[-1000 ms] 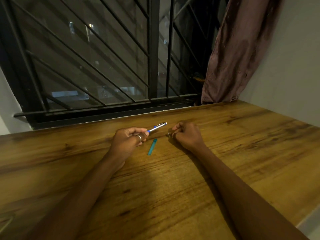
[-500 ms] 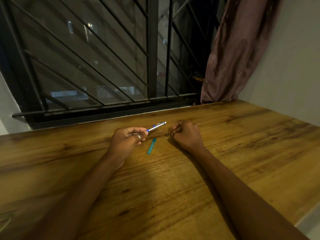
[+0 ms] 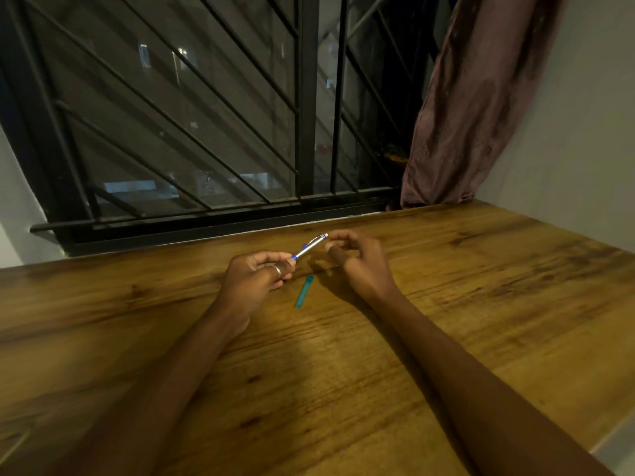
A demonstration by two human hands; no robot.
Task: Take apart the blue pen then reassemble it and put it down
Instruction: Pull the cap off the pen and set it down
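Note:
My left hand (image 3: 252, 281) grips the lower end of the blue pen (image 3: 309, 249), a silver barrel with blue trim that points up and to the right above the wooden table (image 3: 343, 379). My right hand (image 3: 366, 266) is raised off the table, its fingers curled. Its index fingertip and thumb close on the pen's far end. Whether a small part sits between those fingertips is too small to tell. A teal-blue pen sleeve (image 3: 304, 291) lies loose on the table, just below and between the two hands.
A black window grille (image 3: 302, 132) runs along the table's far edge. A brownish curtain (image 3: 464, 115) hangs at the back right beside a pale wall (image 3: 567, 132). The table's right edge (image 3: 611, 438) drops off near my right forearm.
My right hand rose from the table, where it was curled over something small, and moved left to the pen's far end. My left hand kept its hold; the teal sleeve stayed put.

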